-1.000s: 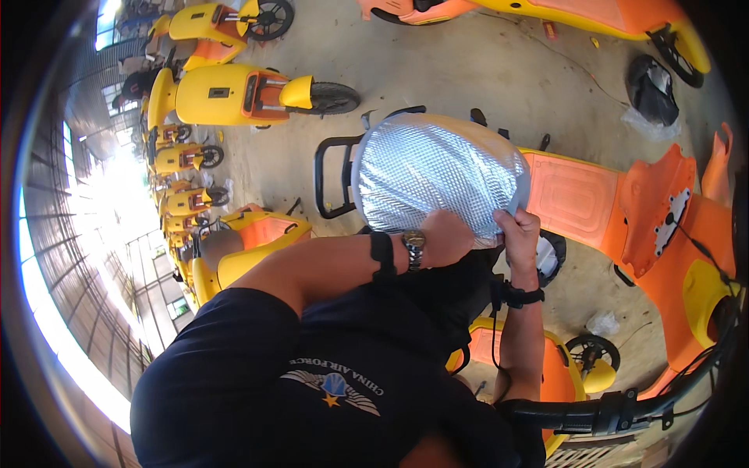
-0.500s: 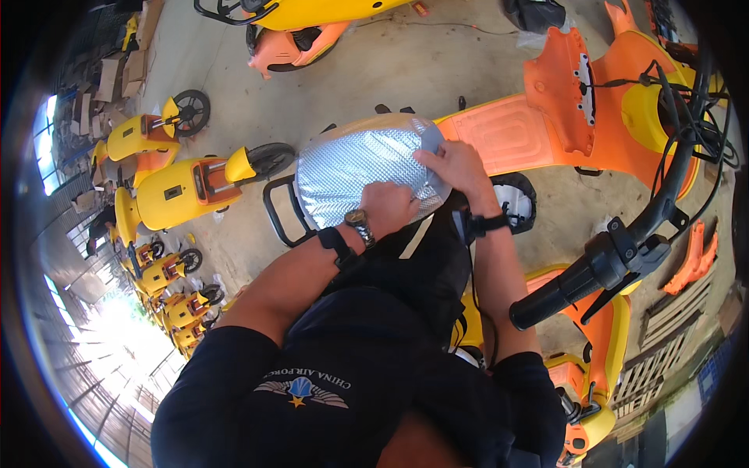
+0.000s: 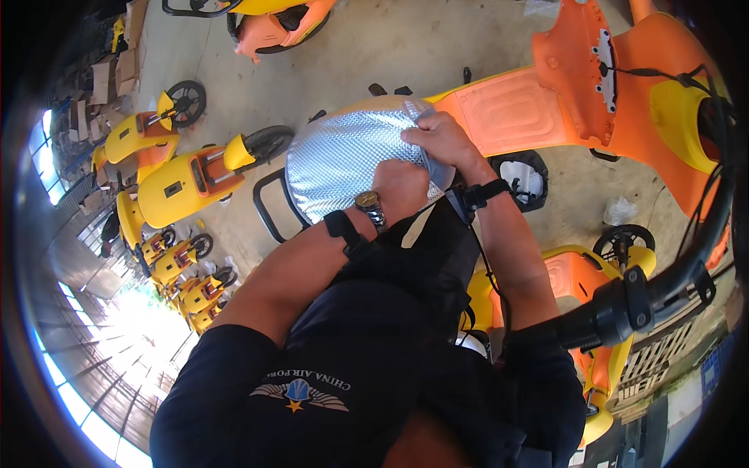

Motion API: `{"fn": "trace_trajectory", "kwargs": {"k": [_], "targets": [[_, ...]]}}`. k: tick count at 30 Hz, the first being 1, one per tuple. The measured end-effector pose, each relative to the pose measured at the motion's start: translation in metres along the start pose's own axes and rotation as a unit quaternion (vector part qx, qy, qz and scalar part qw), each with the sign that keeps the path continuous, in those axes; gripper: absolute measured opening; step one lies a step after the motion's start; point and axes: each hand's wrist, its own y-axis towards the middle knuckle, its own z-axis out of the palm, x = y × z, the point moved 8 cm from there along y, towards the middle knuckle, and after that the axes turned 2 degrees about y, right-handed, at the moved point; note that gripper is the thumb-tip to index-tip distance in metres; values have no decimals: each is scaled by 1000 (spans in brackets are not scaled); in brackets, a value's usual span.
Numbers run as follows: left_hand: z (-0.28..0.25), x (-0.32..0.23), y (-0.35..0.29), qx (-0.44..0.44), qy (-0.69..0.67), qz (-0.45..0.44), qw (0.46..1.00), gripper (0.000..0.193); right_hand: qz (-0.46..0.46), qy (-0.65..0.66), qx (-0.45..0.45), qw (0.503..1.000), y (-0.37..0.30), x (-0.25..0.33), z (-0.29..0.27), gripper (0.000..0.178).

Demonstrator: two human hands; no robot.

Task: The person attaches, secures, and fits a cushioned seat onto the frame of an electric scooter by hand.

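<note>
A silver quilted foil seat cover is stretched over the seat of an orange and yellow scooter. My right hand grips the cover's front end, its thumb on top of the foil beside a grey edge strip. Just nearer to me and to its left, my left hand is closed in a fist at the cover's near edge. Its fingertips are hidden underneath. A metal watch and a black band are on my left wrist, and a black strap is round the right.
A black handlebar grip juts in at the right, close to my right arm. A black rear rack stands left of the seat. An open black-rimmed bag lies on the floor. Yellow scooters stand in a row at left.
My left hand has moved slightly right and up, nearer my right hand. My right hand has shifted a little up along the cover's edge. The handlebar has swung down toward my right arm.
</note>
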Motion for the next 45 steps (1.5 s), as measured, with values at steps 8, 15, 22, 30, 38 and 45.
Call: {"fn": "trace_trajectory", "kwargs": {"k": [8,15,22,30,38,45], "targets": [[-30,-40,23,-91,19,111,989,10,33,196,-23,980,-5,-38,-15,23],[-9,2,8,-83,-19,99,992,24,29,-21,-94,995,-24,11,-15,26],[-37,19,-17,-104,-91,88,987,36,89,200,-440,871,-154,-74,-5,27],[-51,2,-24,-209,9,173,962,31,62,38,-485,871,-162,-69,41,46],[-21,3,14,-92,84,148,981,30,-50,-82,-523,847,-155,-54,46,37],[-21,49,12,34,-191,92,977,27,21,152,-436,887,-168,-68,56,43]]}}
